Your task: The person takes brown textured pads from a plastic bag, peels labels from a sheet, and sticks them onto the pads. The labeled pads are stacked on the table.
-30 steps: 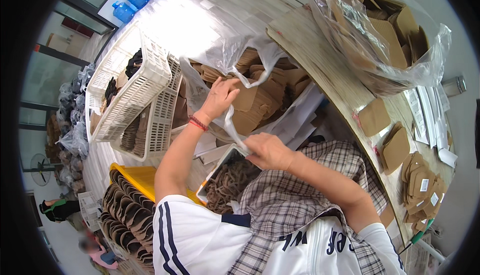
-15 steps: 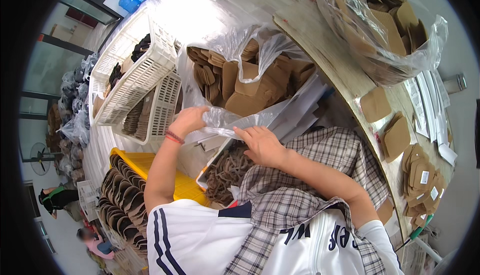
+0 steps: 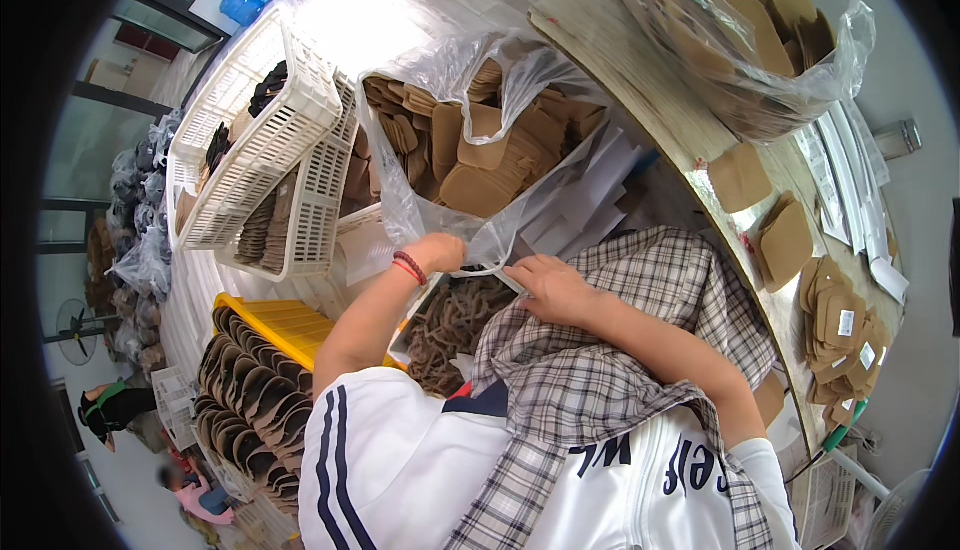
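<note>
A wooden table (image 3: 640,90) stretches beyond and rightward of the right hand (image 3: 550,288). Just past both hands sits a clear plastic bag (image 3: 425,218) full of brown pads (image 3: 480,175). The left hand (image 3: 438,251), fingers curled closed, grasps its near rim; the right, half open, reaches that rim, its grip unclear. A dark red bracelet (image 3: 408,264) rings the left wrist.

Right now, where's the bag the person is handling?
Head view, upper centre: the bag is right of the white crates, left of the table, left hand on its rim.

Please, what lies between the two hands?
The head view shows the rim of the clear plastic bag between the left hand and the right hand.
</note>
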{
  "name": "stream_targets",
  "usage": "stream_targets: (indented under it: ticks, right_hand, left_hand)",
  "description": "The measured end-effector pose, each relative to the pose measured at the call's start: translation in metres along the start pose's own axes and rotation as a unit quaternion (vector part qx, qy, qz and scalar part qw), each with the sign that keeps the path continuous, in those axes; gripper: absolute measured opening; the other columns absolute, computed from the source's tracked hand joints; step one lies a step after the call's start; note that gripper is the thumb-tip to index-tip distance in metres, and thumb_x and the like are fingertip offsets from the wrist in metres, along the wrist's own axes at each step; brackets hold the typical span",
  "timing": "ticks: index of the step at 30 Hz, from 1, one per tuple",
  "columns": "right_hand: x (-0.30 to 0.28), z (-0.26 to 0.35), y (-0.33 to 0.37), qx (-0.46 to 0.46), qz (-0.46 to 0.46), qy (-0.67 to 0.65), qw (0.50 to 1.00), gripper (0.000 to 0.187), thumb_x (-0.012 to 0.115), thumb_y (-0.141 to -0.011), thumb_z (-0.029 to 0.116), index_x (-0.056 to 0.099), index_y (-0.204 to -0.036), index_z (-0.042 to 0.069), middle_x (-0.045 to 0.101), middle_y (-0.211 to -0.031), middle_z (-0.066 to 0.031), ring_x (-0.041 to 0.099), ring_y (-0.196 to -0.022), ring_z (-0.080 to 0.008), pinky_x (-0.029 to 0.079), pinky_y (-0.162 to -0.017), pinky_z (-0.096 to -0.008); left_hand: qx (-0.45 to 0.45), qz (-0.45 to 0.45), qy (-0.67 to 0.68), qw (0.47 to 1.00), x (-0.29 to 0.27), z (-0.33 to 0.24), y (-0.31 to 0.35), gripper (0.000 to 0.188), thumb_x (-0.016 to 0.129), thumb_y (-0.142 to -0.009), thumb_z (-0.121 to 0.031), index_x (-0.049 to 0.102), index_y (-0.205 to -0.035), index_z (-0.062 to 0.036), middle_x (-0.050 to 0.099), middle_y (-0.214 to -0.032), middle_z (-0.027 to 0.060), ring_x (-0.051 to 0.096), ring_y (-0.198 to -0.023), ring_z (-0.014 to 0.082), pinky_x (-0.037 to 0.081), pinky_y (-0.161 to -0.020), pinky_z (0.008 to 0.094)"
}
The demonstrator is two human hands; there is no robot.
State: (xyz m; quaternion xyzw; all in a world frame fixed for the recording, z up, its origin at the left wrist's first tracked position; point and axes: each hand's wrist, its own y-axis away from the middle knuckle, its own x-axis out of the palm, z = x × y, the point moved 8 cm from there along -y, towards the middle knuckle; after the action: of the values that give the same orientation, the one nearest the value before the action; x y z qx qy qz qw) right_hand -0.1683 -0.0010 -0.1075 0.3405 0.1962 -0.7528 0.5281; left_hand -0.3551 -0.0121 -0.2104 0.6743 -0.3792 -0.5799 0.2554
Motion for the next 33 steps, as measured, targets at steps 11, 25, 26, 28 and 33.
stream_targets:
  ticks: [11, 25, 26, 28, 33]
  right_hand:
    - [-0.079, -0.031, 0.116, 0.098, -0.243, 0.119, 0.958, 0.026, 0.072, -0.08, 0.01, 0.066, -0.105, 0.003, 0.066, -0.104, -0.0113, 0.061, -0.099, -0.0316, 0.047, -0.094, -0.0421]
    - [-0.089, -0.035, 0.108, 0.091, -0.301, 0.115, 0.942, 0.01, 0.07, -0.08, 0.005, 0.069, -0.09, 0.005, 0.068, -0.09, -0.0077, 0.063, -0.087, -0.0283, 0.05, -0.089, -0.0409]
    - [-0.09, -0.036, 0.106, 0.091, -0.304, 0.114, 0.941, 0.009, 0.07, -0.08, 0.005, 0.068, -0.089, 0.005, 0.068, -0.09, -0.0077, 0.063, -0.087, -0.0281, 0.05, -0.089, -0.0407]
    - [-0.092, -0.034, 0.106, 0.097, -0.306, 0.112, 0.94, 0.009, 0.07, -0.08, 0.005, 0.068, -0.088, 0.005, 0.068, -0.09, -0.0077, 0.063, -0.087, -0.0278, 0.05, -0.089, -0.0403]
    - [-0.093, -0.032, 0.104, 0.083, -0.312, 0.107, 0.94, 0.01, 0.069, -0.079, 0.003, 0.068, -0.089, 0.004, 0.068, -0.089, -0.0078, 0.064, -0.085, -0.0279, 0.051, -0.088, -0.0404]
  left_hand:
    - [-0.074, -0.374, 0.209, 0.901, -0.09, 0.038, 0.016, 0.017, 0.051, -0.083, -0.007, 0.067, -0.084, -0.0015, 0.069, -0.088, 0.0214, 0.067, -0.086, 0.0384, 0.052, -0.075, 0.0455]
    - [-0.506, -0.355, 0.384, 0.686, -0.019, 0.222, -0.012, 0.045, 0.055, -0.082, -0.016, 0.061, -0.123, 0.002, 0.059, -0.127, 0.0259, 0.052, -0.126, 0.0392, 0.042, -0.106, 0.0447]
    - [-0.494, -0.339, 0.404, 0.691, -0.02, 0.223, -0.009, 0.047, 0.055, -0.083, -0.016, 0.058, -0.126, 0.0014, 0.056, -0.131, 0.0247, 0.05, -0.128, 0.037, 0.04, -0.107, 0.045]
    - [-0.442, -0.441, 0.408, 0.666, -0.035, 0.214, 0.004, 0.039, 0.058, -0.079, -0.011, 0.061, -0.116, -0.0002, 0.061, -0.12, 0.0218, 0.053, -0.12, 0.0371, 0.041, -0.103, 0.0459]
    - [-0.298, -0.619, 0.2, 0.698, -0.068, 0.169, 0.015, 0.039, 0.075, -0.071, -0.013, 0.061, -0.106, -0.0017, 0.063, -0.105, 0.0171, 0.056, -0.105, 0.0372, 0.041, -0.099, 0.0453]
